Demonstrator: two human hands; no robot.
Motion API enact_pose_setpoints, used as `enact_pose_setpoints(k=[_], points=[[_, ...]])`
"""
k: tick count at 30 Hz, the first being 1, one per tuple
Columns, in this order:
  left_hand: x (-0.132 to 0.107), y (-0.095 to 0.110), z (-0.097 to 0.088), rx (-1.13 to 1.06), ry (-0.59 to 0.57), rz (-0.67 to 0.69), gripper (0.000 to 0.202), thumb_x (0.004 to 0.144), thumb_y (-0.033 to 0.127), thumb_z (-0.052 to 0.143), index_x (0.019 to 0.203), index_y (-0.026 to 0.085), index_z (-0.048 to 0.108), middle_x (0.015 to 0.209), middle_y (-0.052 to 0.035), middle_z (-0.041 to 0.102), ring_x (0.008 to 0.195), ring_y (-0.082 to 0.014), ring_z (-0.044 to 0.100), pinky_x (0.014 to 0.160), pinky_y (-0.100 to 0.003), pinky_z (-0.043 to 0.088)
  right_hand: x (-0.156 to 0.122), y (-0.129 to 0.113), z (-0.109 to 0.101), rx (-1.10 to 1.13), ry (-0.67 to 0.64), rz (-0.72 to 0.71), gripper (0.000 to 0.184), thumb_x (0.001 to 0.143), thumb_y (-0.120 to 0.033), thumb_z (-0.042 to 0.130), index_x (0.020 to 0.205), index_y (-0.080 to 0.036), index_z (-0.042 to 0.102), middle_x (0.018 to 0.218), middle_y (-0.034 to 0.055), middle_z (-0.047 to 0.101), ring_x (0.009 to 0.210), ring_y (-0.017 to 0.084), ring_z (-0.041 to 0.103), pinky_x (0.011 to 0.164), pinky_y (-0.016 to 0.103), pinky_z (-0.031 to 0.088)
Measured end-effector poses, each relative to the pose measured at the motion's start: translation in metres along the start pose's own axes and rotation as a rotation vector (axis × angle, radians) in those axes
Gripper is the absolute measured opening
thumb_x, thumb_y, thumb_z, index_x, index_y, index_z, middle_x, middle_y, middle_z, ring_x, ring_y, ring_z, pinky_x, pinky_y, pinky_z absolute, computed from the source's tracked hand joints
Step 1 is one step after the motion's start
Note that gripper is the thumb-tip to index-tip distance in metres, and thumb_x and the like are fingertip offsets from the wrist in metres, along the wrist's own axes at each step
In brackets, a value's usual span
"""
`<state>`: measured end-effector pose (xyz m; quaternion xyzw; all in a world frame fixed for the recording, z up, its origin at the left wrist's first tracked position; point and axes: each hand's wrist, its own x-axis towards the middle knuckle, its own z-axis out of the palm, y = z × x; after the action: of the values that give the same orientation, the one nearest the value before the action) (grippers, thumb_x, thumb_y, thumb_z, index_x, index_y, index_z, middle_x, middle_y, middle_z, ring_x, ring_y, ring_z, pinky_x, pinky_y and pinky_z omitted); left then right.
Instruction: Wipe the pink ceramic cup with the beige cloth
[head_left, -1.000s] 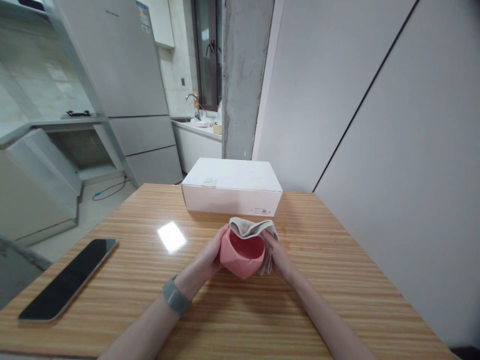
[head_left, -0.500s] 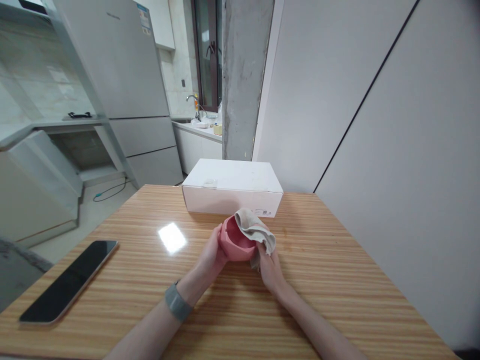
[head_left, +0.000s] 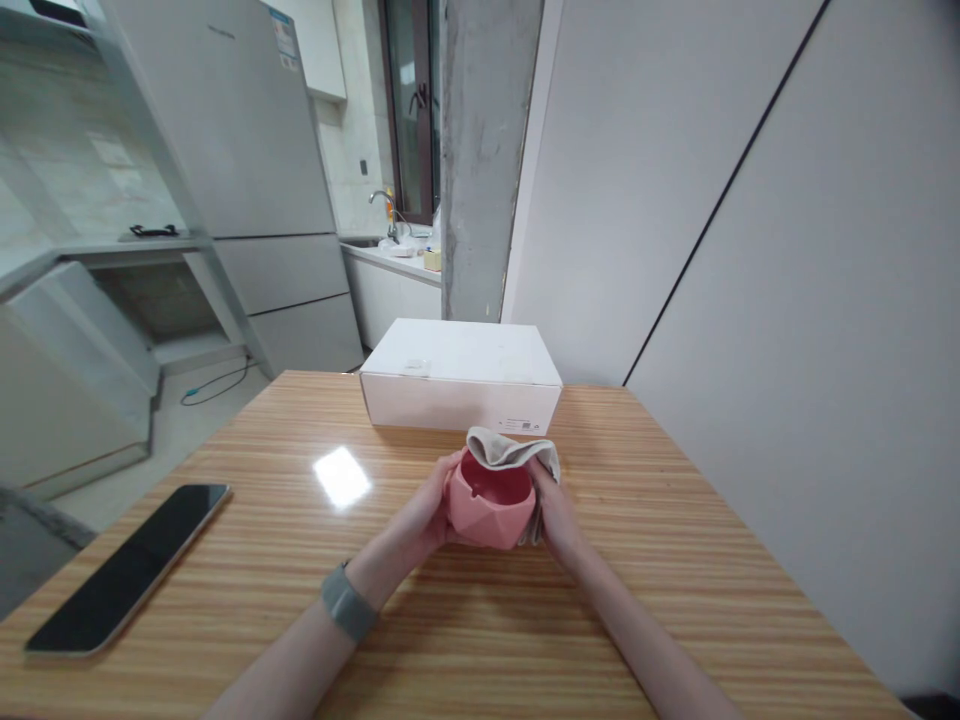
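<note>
In the head view, a pink bowl (head_left: 491,524) was between the two hands, in front of a white box (head_left: 457,360) on the wooden desk (head_left: 660,580). The bowl had flat, slanted sides like a cut gem, an open top and a little notch in its rim. Its bottom was maybe just above the desk, but that was hard to see. The left hand (head_left: 433,508) had its grip curled around the bowl's left side. The right hand (head_left: 556,508) had its grip pinching a pale gray cloth (head_left: 501,450) against the right side, and the cloth flopped over the far rim. The box had tiny print and a square code low on its front. The fridge (head_left: 255,140) had a blue and white sticker (head_left: 283,38) and small gray writing (head_left: 220,32), too small to read.
</note>
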<state>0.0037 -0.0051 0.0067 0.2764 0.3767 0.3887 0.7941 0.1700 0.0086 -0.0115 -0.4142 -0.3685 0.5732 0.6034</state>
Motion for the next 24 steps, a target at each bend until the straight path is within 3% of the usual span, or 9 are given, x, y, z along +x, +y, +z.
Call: enact_pose_setpoints(k=[5,9,13,17,20,24], points=[[0.002,-0.005,0.008,-0.097,0.121,0.172,0.041,0.085,0.044,0.052,0.117,0.019,0.059,0.109,-0.0094,0.068,0.087,-0.0213,0.066,0.067,-0.033,0.057,-0.012,0.003,0.012,-0.157,0.078,-0.199,0.054,0.070,-0.061,0.063,0.106,-0.021,0.067,0.114,0.0059,0.067,0.116,0.026,0.054,0.106,0.041,0.033],[-0.001,-0.008,0.014,-0.189,0.015,0.305,0.036,0.088,0.034,0.049,0.119,0.018,0.058,0.116,-0.0098,0.066,0.105,-0.0220,0.062,0.080,-0.031,0.054,-0.016,0.006,0.014,-0.229,0.064,-0.332,0.053,0.076,-0.059,0.059,0.112,-0.021,0.063,0.121,0.0067,0.063,0.120,0.024,0.051,0.107,0.039,0.032],[-0.004,-0.006,0.009,-0.161,-0.112,0.078,0.055,0.088,0.055,0.038,0.122,0.016,0.056,0.113,-0.0130,0.067,0.097,-0.0244,0.065,0.070,-0.031,0.056,-0.009,0.000,0.005,-0.149,0.137,-0.215,0.049,0.075,-0.058,0.061,0.106,-0.020,0.066,0.109,0.0055,0.069,0.113,0.027,0.056,0.104,0.042,0.035],[-0.003,-0.005,0.002,-0.065,-0.137,-0.090,0.064,0.084,0.065,0.038,0.126,0.020,0.054,0.108,-0.0129,0.069,0.079,-0.0244,0.068,0.060,-0.037,0.057,-0.005,-0.002,-0.001,-0.033,0.076,-0.077,0.043,0.071,-0.055,0.066,0.097,-0.020,0.069,0.102,0.0037,0.072,0.107,0.028,0.059,0.100,0.041,0.040],[-0.003,-0.004,0.000,-0.033,-0.135,-0.127,0.068,0.082,0.068,0.039,0.128,0.021,0.052,0.106,-0.0134,0.070,0.075,-0.0252,0.069,0.058,-0.039,0.057,-0.005,-0.001,-0.001,-0.045,0.055,-0.053,0.045,0.067,-0.057,0.068,0.093,-0.020,0.070,0.100,0.0041,0.072,0.105,0.028,0.060,0.099,0.042,0.040],[0.000,-0.004,0.001,-0.007,-0.071,-0.071,0.065,0.083,0.067,0.037,0.128,0.022,0.052,0.110,-0.0127,0.069,0.076,-0.0260,0.069,0.056,-0.039,0.057,-0.005,-0.003,0.002,-0.094,0.102,-0.056,0.048,0.062,-0.060,0.071,0.091,-0.021,0.070,0.101,0.0038,0.072,0.109,0.029,0.058,0.104,0.044,0.034]])
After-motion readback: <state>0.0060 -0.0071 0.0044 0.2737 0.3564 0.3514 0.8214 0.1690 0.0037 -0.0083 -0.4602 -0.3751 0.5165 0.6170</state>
